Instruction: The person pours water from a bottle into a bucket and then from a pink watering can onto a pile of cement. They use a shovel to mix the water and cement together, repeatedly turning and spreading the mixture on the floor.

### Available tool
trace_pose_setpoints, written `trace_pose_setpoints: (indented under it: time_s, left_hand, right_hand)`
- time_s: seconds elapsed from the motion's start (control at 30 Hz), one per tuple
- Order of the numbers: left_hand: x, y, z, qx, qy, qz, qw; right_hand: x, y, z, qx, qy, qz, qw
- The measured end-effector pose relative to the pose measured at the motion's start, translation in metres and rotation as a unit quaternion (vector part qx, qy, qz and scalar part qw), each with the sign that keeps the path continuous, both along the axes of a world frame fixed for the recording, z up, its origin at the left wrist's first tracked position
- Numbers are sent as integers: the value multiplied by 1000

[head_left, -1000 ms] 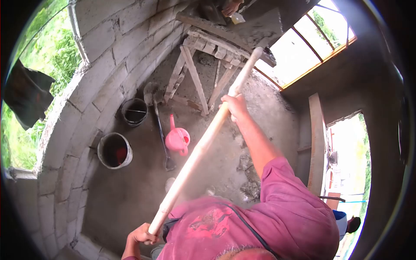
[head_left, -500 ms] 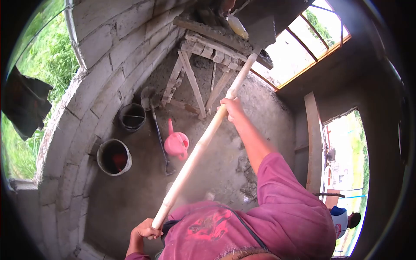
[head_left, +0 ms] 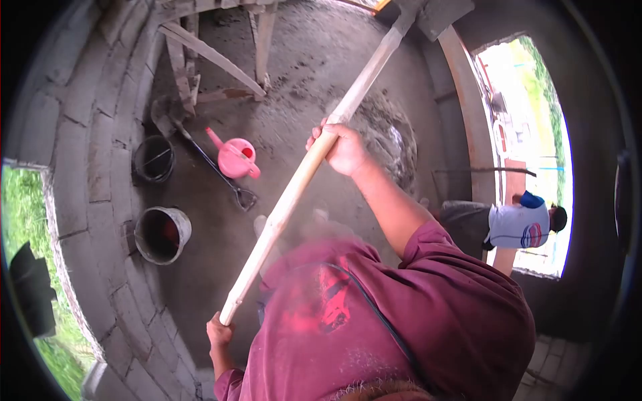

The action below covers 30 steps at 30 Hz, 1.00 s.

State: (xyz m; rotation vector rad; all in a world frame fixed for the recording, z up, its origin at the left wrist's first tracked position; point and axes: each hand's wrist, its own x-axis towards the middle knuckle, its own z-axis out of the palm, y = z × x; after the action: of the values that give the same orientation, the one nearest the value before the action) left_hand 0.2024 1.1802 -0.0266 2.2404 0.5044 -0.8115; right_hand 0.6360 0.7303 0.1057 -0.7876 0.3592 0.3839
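Note:
A long pale wooden-handled hoe (head_left: 287, 200) runs diagonally across the head view, its flat grey blade raised at the top right. My right hand (head_left: 341, 148) is closed round the middle of the handle. My left hand (head_left: 219, 332) grips the handle's lower end, close to my left side. Below and left of the handle, apart from it, a pink watering can (head_left: 235, 159) stands on the grey floor. Beneath the blade side of the handle lies a rough wet-looking grey patch (head_left: 394, 144), perhaps mortar.
A shovel (head_left: 200, 150) lies on the floor beside a dark bucket (head_left: 155, 159). Nearer stands a larger bucket (head_left: 164, 235) by the block wall (head_left: 100, 160). A wooden trestle (head_left: 214, 53) is at the upper left. Another person (head_left: 518, 224) is at the opening on the right.
My view has turned right and downward. The hoe's blade end has swung right, away from the trestle, and its blade now shows. Both hands keep hold of the handle.

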Motion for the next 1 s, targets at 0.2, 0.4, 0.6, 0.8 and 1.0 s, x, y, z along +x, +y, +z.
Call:
trace_pose_setpoints:
  time_s: [0.2, 0.4, 0.6, 0.8, 1.0]
  left_hand:
    - [-15, -9, 35, 156, 115, -115, 974]
    - [-21, -25, 126, 301, 260, -171, 901]
    - [-5, -24, 239, 409, 294, -162, 848]
    - [140, -108, 156, 467, 281, -256, 798]
    - [267, -284, -41, 308, 223, -294, 877]
  right_hand:
    - [-59, -58, -205, -107, 282, -116, 946]
    - [-161, -21, -372, -50, 494, -101, 862]
    - [-216, 53, -422, 73, 604, -38, 793]
    - [-145, -30, -487, 165, 562, -111, 803]
    - [-21, -299, -581, -62, 397, -172, 899]
